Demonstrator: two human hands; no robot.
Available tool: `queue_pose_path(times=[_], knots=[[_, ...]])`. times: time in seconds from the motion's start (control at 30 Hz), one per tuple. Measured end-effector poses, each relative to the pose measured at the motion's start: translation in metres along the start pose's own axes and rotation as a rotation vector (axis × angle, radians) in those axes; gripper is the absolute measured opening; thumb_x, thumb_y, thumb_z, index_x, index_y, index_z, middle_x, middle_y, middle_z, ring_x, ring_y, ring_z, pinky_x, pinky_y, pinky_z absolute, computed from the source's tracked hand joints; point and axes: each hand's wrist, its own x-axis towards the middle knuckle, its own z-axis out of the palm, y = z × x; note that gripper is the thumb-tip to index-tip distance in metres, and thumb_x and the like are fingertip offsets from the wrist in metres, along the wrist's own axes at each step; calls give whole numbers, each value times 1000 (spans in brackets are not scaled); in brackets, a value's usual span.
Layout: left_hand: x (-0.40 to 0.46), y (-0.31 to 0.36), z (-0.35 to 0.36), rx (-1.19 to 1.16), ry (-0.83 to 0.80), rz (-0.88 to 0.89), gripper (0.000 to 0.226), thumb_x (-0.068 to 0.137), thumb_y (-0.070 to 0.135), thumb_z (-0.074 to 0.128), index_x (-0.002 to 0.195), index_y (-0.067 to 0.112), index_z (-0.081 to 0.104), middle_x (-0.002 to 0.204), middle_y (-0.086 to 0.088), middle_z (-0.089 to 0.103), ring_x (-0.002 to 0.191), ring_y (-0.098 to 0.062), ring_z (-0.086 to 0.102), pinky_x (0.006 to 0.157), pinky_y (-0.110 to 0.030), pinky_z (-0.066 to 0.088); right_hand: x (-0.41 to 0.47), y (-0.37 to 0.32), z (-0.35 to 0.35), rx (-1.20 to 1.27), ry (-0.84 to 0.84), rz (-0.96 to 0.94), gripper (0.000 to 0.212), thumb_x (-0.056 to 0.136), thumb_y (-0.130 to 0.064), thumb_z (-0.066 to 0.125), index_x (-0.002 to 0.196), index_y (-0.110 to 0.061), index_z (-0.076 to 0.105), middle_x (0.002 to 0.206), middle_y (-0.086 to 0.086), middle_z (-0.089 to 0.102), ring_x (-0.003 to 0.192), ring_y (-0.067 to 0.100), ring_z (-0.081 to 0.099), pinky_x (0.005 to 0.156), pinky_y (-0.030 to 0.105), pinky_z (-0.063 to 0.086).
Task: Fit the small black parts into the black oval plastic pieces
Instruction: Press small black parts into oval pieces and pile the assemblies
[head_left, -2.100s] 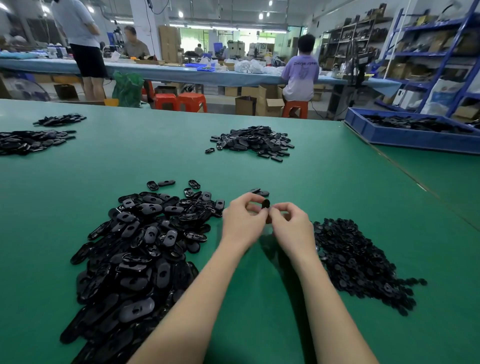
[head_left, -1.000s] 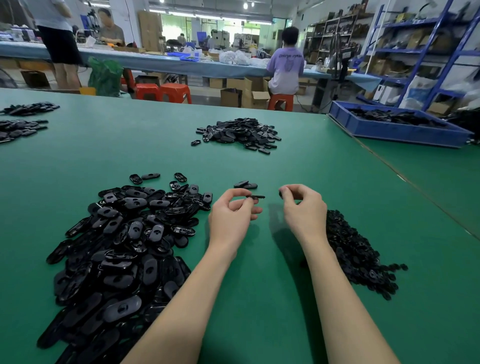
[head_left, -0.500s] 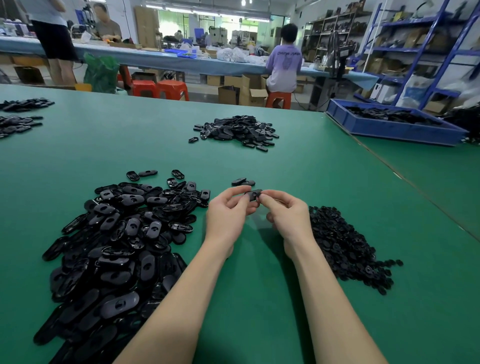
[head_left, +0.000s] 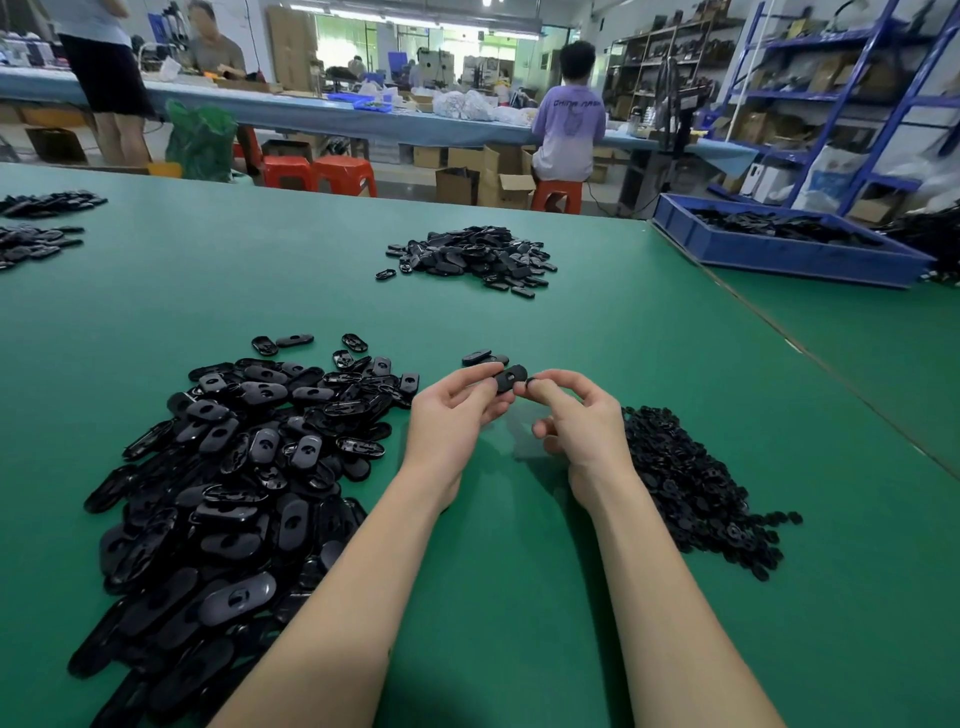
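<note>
Your left hand (head_left: 452, 415) pinches the oval piece (head_left: 510, 379) above the table, long axis running left-right; your right hand (head_left: 582, 415) pinches a small black part (head_left: 531, 383) touching its right end, so press leftward.

text: pale print across the back of the purple T-shirt (head_left: 570, 120) ahead of me | reads roughly "CHINA NASA", second word blurred | nothing else legible from where I sit
</note>
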Motion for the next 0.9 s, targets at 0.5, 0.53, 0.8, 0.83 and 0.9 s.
queue_pose_path(times=[0.5, 0.53, 0.8, 0.83, 0.9], knots=[[-3, 1, -1, -28, -38, 9, 17, 96, 0, 62, 104, 8, 74, 94, -5, 79, 85, -18, 75, 77, -18, 57, -2, -3, -3, 48, -49, 28, 8, 91, -12, 74, 96, -17, 74, 81, -6, 76, 49, 6, 60, 43, 15, 36], [-3, 1, -1, -31, -35, 12, 16, 96, 0, 62, 103, 8, 74, 94, -6, 79, 84, -17, 75, 77, -18, 57, -2, -3, -2, 52, -42, 28, 7, 91, -11, 75, 96, -16, 74, 78, -7, 75, 49, 6, 60, 43, 15, 37], [-3, 0, -1, -32, -27, 7, 13, 95, 1, 64, 101, 7, 74, 89, -6, 79, 81, -15, 75, 75, -16, 56, -1, -1, 0, 3, -18, 26, 7, 86, -12, 80, 87, -18, 77, 68, -7, 71, 41, 7, 52, 41, 15, 35], [-3, 0, -1, -28, -29, 9, 13, 94, 1, 65, 100, 8, 74, 89, -5, 79, 81, -15, 75, 75, -16, 56, 0, -1, 0, 5, -13, 27, 7, 85, -11, 80, 87, -17, 77, 68, -7, 71, 41, 7, 50, 41, 15, 34], [-3, 0, -1, -5, -33, 17, 13, 94, 2, 65, 98, 10, 75, 89, -6, 79, 81, -15, 76, 75, -16, 56, 0, 0, 0, 11, -7, 29, 6, 85, -10, 80, 87, -15, 78, 66, -6, 70, 40, 7, 49, 40, 15, 33]])
